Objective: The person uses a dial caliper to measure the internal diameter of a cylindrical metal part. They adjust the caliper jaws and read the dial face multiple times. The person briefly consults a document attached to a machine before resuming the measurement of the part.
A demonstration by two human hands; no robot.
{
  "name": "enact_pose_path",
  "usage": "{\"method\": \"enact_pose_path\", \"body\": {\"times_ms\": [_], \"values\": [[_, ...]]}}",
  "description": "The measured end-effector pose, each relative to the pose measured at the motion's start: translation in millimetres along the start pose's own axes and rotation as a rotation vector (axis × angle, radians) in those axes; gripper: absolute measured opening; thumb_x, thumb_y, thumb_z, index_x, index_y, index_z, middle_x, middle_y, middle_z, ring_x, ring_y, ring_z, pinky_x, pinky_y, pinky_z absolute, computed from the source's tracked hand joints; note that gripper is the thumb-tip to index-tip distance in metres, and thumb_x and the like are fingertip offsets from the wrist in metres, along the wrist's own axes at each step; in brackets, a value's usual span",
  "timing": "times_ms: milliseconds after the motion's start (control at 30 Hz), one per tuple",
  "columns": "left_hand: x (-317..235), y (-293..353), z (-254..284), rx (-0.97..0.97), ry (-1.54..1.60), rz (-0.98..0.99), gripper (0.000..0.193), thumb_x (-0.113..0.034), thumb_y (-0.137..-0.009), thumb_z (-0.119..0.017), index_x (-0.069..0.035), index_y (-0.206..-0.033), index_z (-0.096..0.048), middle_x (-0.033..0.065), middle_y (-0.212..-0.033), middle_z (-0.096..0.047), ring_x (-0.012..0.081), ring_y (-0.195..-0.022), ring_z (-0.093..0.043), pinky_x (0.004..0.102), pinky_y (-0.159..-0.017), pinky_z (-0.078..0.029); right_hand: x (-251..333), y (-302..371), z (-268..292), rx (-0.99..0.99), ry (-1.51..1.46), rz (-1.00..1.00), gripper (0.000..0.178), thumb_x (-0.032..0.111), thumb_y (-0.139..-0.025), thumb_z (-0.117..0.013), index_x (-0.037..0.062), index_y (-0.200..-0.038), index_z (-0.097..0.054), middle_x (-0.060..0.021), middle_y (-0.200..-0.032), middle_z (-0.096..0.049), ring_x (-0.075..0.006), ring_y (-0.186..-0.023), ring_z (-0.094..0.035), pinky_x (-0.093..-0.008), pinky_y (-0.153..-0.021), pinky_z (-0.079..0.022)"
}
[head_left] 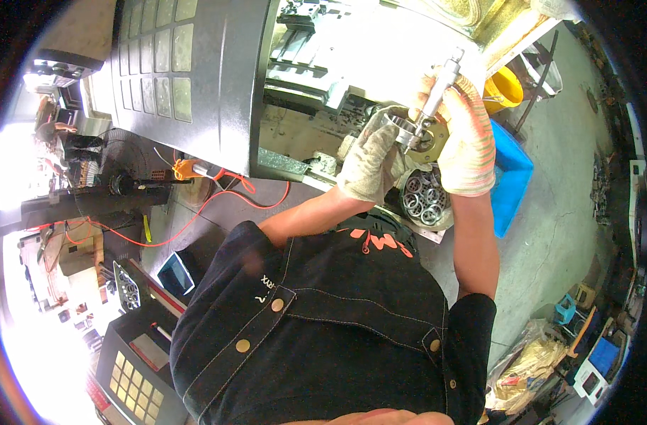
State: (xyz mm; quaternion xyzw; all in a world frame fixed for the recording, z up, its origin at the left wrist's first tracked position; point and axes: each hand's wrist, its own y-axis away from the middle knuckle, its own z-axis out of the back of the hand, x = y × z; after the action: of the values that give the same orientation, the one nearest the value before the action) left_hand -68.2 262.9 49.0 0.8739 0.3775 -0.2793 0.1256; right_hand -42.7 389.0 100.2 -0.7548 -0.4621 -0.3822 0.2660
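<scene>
From where I stand, the person's gloved left hand [369, 163] pinches a metal ring [403, 131] between thumb and fingers, right of centre in the upper half of the frame, while the gloved right hand [470, 142] is closed around a silver micrometer [440, 86] that slants down to the ring. Just below them sits a round container full of loose rings [428, 195], with a blue bin [511, 177] to its right and a yellow bucket [504, 89] above that bin.
</scene>
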Motion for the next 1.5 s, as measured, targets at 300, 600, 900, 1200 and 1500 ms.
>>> {"method": "enact_pose_path", "body": {"times_ms": [300,600,900,1200,1500], "values": [[1.8,0.6,4.2,-0.008,0.001,0.027,0.052,-0.036,-0.086,-0.057,-0.005,-0.124,-0.041,0.0101,-0.117,-0.051,0.0229,-0.108,-0.052,0.0404,-0.092,-0.045,-3.0,-2.0,3.3,0.016,-0.012,-0.005,0.025,0.016,-0.086,-0.054,0.0026,-0.108,-0.052,-0.0119,-0.091,-0.063,-0.0218,-0.079,-0.063,-0.0332,-0.071,-0.053],[-2.1,3.4,-1.1,0.005,-0.009,0.041,0.056,-0.039,-0.084,-0.06,-0.007,-0.125,-0.04,0.0069,-0.118,-0.05,0.0206,-0.111,-0.05,0.0381,-0.091,-0.044,-3.6,0.9,6.8,0.022,-0.211,-0.06,0.027,0.015,-0.086,-0.054,0.0044,-0.111,-0.052,-0.0142,-0.097,-0.062,-0.0245,-0.084,-0.062,-0.037,-0.073,-0.052],[-1.2,4.5,-0.2,-0.03,-0.039,0.046,0.058,-0.041,-0.083,-0.059,-0.007,-0.126,-0.039,0.0072,-0.118,-0.05,0.0205,-0.111,-0.049,0.038,-0.091,-0.045,-5.5,-1.0,7.2,0.045,-0.155,-0.028,0.028,0.016,-0.086,-0.054,0.0029,-0.111,-0.052,-0.0129,-0.094,-0.062,-0.0236,-0.082,-0.062,-0.037,-0.073,-0.052],[0.2,3.1,1.7,-0.006,-0.04,0.034,0.059,-0.041,-0.082,-0.06,-0.007,-0.125,-0.039,0.0087,-0.116,-0.05,0.0223,-0.107,-0.052,0.0409,-0.09,-0.046,-6.3,-1.5,5.0,0.026,-0.034,0.01,0.028,0.017,-0.086,-0.054,0.0017,-0.109,-0.053,-0.0114,-0.091,-0.062,-0.0202,-0.081,-0.061,-0.0322,-0.072,-0.051],[0.6,2.6,2.2,-0.002,-0.041,0.026,0.056,-0.041,-0.083,-0.059,-0.007,-0.123,-0.04,0.0079,-0.115,-0.051,0.0211,-0.107,-0.051,0.0406,-0.09,-0.046,-4.0,-0.7,3.6,0.032,0.01,-0.004,0.025,0.017,-0.086,-0.055,0.0023,-0.106,-0.055,-0.0083,-0.089,-0.062,-0.0179,-0.082,-0.061,-0.0304,-0.076,-0.05]]}}
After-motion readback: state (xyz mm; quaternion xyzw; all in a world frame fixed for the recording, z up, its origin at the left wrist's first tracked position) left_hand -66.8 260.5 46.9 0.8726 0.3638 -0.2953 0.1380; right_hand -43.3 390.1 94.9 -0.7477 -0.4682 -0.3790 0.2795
